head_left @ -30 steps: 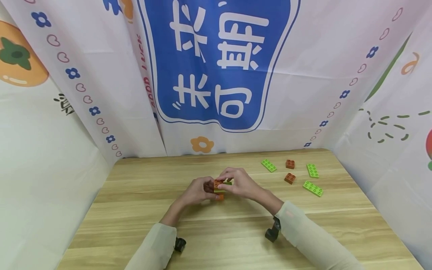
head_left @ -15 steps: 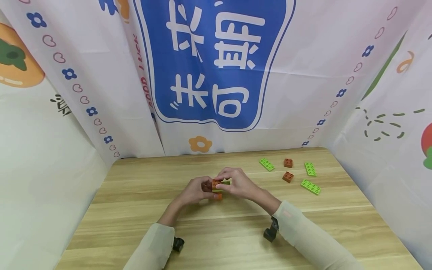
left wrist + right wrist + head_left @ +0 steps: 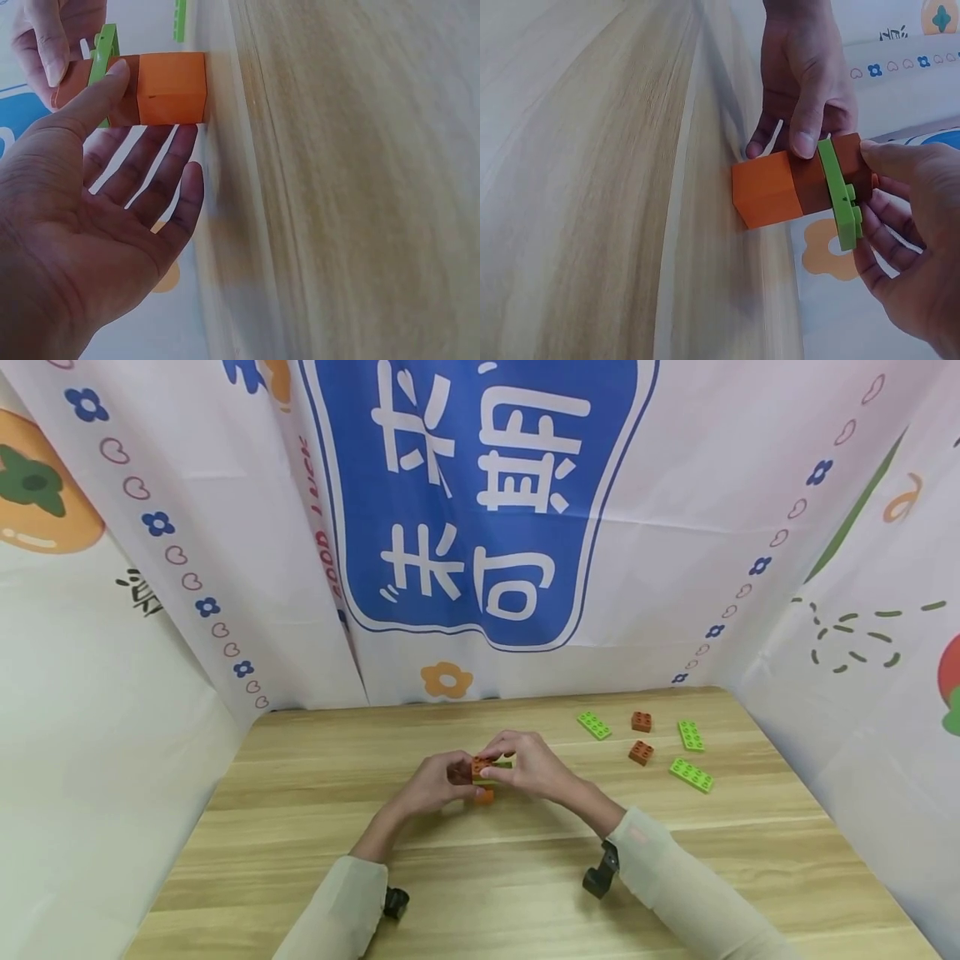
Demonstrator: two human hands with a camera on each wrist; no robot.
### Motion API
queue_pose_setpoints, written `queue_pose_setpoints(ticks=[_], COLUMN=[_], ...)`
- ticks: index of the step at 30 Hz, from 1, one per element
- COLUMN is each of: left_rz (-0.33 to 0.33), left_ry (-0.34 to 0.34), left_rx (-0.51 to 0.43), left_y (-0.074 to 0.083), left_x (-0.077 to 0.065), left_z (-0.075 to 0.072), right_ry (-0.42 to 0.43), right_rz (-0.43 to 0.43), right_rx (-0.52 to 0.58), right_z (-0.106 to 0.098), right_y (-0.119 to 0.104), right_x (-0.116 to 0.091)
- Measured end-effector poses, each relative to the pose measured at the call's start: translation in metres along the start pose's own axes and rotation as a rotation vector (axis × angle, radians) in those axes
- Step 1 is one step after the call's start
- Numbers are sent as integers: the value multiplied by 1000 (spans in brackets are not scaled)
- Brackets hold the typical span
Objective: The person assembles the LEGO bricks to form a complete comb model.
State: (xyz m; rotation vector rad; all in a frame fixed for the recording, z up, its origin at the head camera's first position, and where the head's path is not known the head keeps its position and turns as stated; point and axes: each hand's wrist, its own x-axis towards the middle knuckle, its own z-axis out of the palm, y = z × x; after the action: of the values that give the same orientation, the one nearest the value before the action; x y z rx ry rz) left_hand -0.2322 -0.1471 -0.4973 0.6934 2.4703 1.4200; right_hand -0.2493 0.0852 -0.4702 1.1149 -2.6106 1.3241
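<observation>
A stack of toy building bricks stands on the table between both hands. At its bottom is an orange block (image 3: 765, 189), then a brown brick (image 3: 810, 184), a thin lime green plate (image 3: 841, 202) and another brown brick (image 3: 482, 766) on top. My left hand (image 3: 438, 785) holds the stack from the left, its thumb on the lower brown brick and its fingers behind. From the right, my right hand (image 3: 534, 767) pinches the top brown brick between thumb and fingers. One end of the green plate juts out under the right hand, with studs showing.
Toward the back right of the wooden table (image 3: 570, 877) lie two brown bricks (image 3: 641, 752) and three green plates, one of them (image 3: 692, 775) nearest the front. Printed cloth walls (image 3: 645, 593) enclose the table at the back and both sides.
Both hands stay on the stack with almost no movement. The left thumb sits slightly higher, with more of the orange block showing beneath it. The head view has shifted a little.
</observation>
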Motion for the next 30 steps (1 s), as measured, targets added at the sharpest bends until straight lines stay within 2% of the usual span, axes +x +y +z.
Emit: queue_pose_setpoints(ticks=[9, 19, 30], left_rz=[2, 15, 11], left_ry=[13, 25, 29], left_rx=[-3, -36, -40], left_y=[2, 2, 4], left_x=[0, 0, 1], left_z=[-1, 0, 1], right_ry=[21, 35, 92], right_rz=[-15, -5, -12], right_rx=[-16, 41, -27], right_z=[-3, -17, -33], right_y=[3, 12, 30], right_x=[-2, -8, -16])
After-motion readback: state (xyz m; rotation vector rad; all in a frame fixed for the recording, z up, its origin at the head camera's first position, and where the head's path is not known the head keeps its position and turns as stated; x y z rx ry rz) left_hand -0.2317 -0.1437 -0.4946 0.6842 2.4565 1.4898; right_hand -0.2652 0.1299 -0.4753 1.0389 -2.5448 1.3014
